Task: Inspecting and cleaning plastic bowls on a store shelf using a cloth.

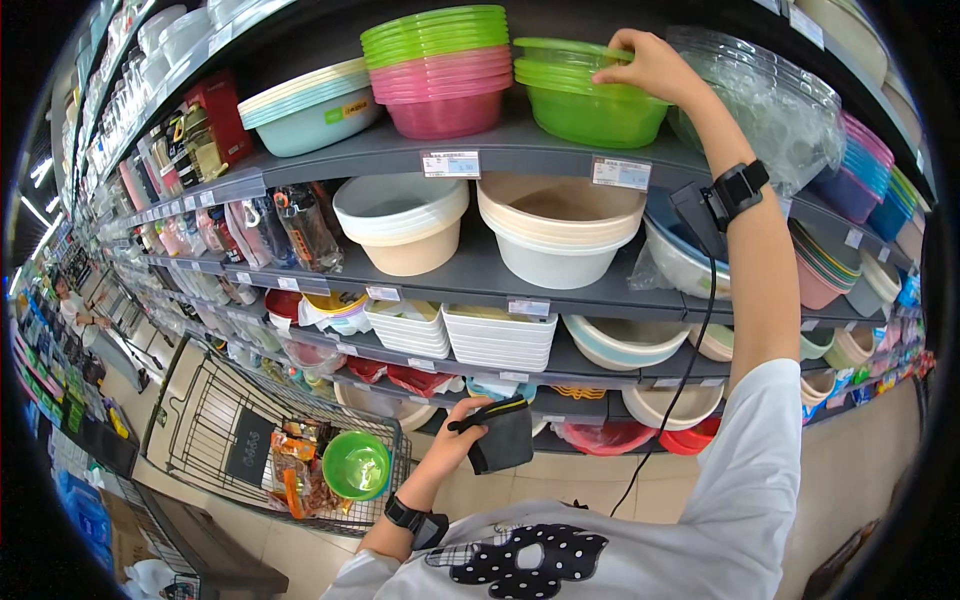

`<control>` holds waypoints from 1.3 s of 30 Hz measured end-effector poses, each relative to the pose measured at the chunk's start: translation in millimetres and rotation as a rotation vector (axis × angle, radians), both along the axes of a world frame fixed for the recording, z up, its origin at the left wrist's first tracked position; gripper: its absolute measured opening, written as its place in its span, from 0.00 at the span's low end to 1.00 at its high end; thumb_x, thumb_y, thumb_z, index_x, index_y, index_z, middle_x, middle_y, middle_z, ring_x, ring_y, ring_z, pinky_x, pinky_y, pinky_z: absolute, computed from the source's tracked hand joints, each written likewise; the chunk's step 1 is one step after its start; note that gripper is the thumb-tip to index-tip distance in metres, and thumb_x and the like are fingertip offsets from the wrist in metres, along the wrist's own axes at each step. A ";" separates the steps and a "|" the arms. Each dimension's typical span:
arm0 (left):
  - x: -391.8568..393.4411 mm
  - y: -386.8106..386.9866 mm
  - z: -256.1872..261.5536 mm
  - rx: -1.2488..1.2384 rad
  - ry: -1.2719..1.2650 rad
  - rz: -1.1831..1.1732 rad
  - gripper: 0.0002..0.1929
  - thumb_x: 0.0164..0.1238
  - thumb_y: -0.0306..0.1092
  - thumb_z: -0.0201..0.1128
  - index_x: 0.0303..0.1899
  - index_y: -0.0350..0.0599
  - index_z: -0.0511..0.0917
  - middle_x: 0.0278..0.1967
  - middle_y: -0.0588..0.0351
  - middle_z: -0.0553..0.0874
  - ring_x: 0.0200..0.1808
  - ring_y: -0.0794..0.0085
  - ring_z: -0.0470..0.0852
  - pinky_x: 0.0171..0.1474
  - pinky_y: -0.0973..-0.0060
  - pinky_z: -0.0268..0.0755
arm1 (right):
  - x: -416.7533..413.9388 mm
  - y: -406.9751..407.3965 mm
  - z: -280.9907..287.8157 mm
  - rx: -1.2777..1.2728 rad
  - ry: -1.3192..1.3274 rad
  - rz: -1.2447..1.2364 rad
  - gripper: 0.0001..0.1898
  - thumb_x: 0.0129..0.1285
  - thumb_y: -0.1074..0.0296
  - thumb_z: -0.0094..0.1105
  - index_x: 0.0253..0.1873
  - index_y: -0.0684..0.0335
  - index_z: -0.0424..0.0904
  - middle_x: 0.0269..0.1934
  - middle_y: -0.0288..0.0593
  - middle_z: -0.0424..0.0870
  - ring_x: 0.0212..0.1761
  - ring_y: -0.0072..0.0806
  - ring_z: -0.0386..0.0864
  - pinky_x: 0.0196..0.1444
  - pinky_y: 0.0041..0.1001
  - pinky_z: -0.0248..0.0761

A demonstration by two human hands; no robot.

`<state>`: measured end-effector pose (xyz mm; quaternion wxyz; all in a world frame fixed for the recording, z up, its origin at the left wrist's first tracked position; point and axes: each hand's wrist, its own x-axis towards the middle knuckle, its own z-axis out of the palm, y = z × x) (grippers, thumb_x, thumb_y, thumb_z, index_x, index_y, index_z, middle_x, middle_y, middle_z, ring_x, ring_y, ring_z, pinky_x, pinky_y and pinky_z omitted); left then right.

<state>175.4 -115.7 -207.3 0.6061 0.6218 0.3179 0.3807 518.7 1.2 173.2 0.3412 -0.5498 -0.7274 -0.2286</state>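
Note:
On the upper shelf, my right hand [646, 66] grips the rim of the top basin in a stack of green plastic basins [592, 112]. A taller stack of green and pink basins [442, 82] stands just left of it, and clear plastic-wrapped containers [757, 105] are on its right. Lower down, in front of my body, my left hand [459, 442] holds a dark grey pouch [504, 439] with a black and yellow edge. Both wrists wear black straps with devices, and a cable hangs from the right one.
A wire shopping cart [202, 382] at lower left holds a green plastic bowl [357, 465] and packaged snacks [296, 472]. Shelves below carry white and beige basins [559, 232] and white rectangular bins [499, 337]. Another person [79, 311] stands in the aisle at far left.

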 end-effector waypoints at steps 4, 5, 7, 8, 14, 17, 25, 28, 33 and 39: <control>5.4 0.4 -3.3 -0.059 -0.051 -0.009 0.21 0.54 0.22 0.52 0.53 0.43 0.69 0.49 0.56 0.74 0.50 0.74 0.69 0.54 0.77 0.60 | 10.0 1.5 3.0 0.191 0.094 -0.084 0.22 0.48 0.47 0.65 0.32 0.64 0.77 0.27 0.43 0.78 0.30 0.32 0.76 0.35 0.29 0.68; 8.1 0.1 -4.1 -0.081 -0.075 0.009 0.21 0.55 0.22 0.52 0.53 0.43 0.69 0.49 0.56 0.73 0.50 0.74 0.70 0.54 0.78 0.60 | 14.5 1.7 4.0 0.279 0.058 -0.075 0.25 0.48 0.41 0.62 0.33 0.62 0.78 0.30 0.45 0.81 0.34 0.37 0.78 0.38 0.33 0.69; 9.5 -0.6 -7.6 -0.076 -0.087 0.027 0.21 0.55 0.22 0.52 0.54 0.43 0.68 0.50 0.56 0.73 0.49 0.74 0.70 0.53 0.78 0.61 | 2.8 -2.5 -2.1 0.472 -0.043 -0.092 0.20 0.51 0.48 0.63 0.34 0.63 0.79 0.32 0.44 0.82 0.35 0.38 0.79 0.40 0.31 0.70; 10.0 0.1 -8.8 -0.069 -0.101 0.035 0.21 0.56 0.23 0.52 0.54 0.43 0.68 0.50 0.56 0.73 0.49 0.75 0.70 0.53 0.78 0.61 | -1.9 -8.1 0.5 0.589 -0.043 -0.018 0.11 0.47 0.62 0.63 0.30 0.63 0.77 0.29 0.43 0.79 0.33 0.38 0.75 0.37 0.32 0.67; 1.2 1.1 -15.2 -0.134 -0.125 0.128 0.22 0.56 0.23 0.53 0.55 0.44 0.68 0.50 0.56 0.73 0.50 0.74 0.70 0.54 0.79 0.61 | -8.7 -27.1 21.9 1.015 -0.368 0.062 0.09 0.47 0.69 0.65 0.33 0.64 0.77 0.28 0.43 0.78 0.32 0.36 0.75 0.35 0.30 0.67; -6.4 -1.9 -11.9 -0.132 -0.182 0.223 0.23 0.56 0.24 0.54 0.57 0.46 0.66 0.50 0.55 0.72 0.50 0.73 0.72 0.53 0.78 0.64 | -2.3 -49.0 5.8 1.091 -0.438 0.094 0.13 0.45 0.71 0.70 0.38 0.62 0.80 0.36 0.43 0.82 0.38 0.36 0.79 0.41 0.28 0.71; -58.1 -19.3 15.6 -0.458 -0.915 0.525 0.25 0.56 0.23 0.55 0.58 0.42 0.63 0.50 0.55 0.76 0.51 0.69 0.75 0.53 0.69 0.71 | -107.7 -107.1 -155.4 0.594 0.207 0.829 0.09 0.42 0.75 0.61 0.31 0.67 0.73 0.24 0.46 0.75 0.24 0.37 0.73 0.29 0.30 0.61; -76.8 -32.3 34.6 -0.324 -1.067 0.805 0.23 0.56 0.22 0.54 0.56 0.41 0.63 0.49 0.54 0.76 0.51 0.67 0.75 0.55 0.68 0.67 | -181.5 -101.5 -216.0 0.324 0.350 0.824 0.11 0.42 0.70 0.67 0.30 0.61 0.74 0.25 0.42 0.77 0.24 0.36 0.75 0.28 0.30 0.63; -100.3 -58.4 47.2 0.117 -0.788 1.083 0.22 0.57 0.25 0.54 0.55 0.41 0.65 0.54 0.48 0.73 0.51 0.65 0.74 0.55 0.70 0.65 | -273.0 -84.5 -289.1 -0.322 0.696 0.912 0.09 0.55 0.66 0.62 0.31 0.63 0.72 0.26 0.43 0.78 0.25 0.31 0.75 0.27 0.27 0.63; -137.8 -79.2 51.8 0.976 0.651 1.249 0.28 0.44 0.56 0.62 0.49 0.53 0.78 0.63 0.38 0.61 0.61 0.40 0.59 0.62 0.49 0.49 | -334.7 -82.2 -330.4 -1.104 1.322 1.117 0.16 0.70 0.56 0.43 0.40 0.65 0.71 0.34 0.40 0.78 0.35 0.23 0.77 0.39 0.26 0.70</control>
